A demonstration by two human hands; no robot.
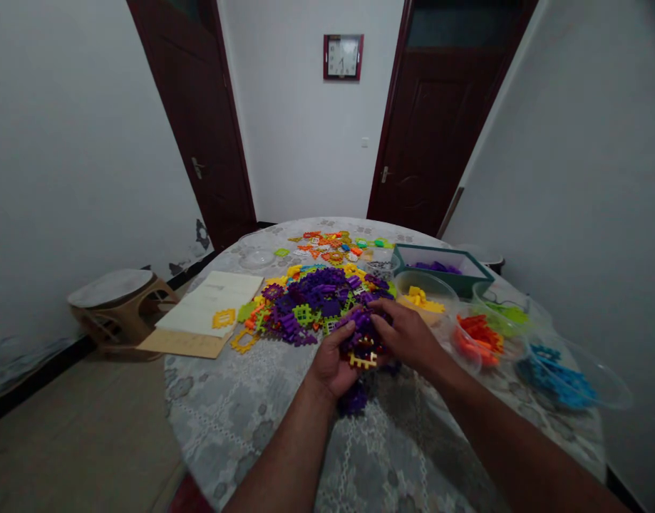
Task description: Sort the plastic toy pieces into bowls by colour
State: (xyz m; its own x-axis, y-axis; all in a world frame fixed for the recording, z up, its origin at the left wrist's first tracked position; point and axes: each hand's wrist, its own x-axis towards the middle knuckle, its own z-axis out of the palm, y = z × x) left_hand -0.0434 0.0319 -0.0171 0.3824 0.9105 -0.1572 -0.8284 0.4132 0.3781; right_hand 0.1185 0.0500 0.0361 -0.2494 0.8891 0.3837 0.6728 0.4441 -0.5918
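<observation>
My left hand (pixel 331 362), thumb on top, is closed around a handful of mostly purple plastic building pieces (pixel 360 326). A yellow notched piece (pixel 363 360) sticks out of the same handful on the near side. Fingers of my right hand (pixel 405 329) are bent onto the purple pieces from the right; what lies under its fingertips is hidden. Just beyond both hands spreads a heap of purple, green, yellow and orange pieces (pixel 319 292). More purple pieces (pixel 353 399) lie on the cloth below my left hand.
At right stand clear bowls with yellow (pixel 420 299), orange (pixel 480 338) and blue pieces (pixel 556 377), and a green box (pixel 439 258) with purple ones. An open notebook (pixel 214 303) bears a yellow frame piece (pixel 224 318). Scattered pieces (pixel 327 246) lie farther back. A stool (pixel 118 306) stands left.
</observation>
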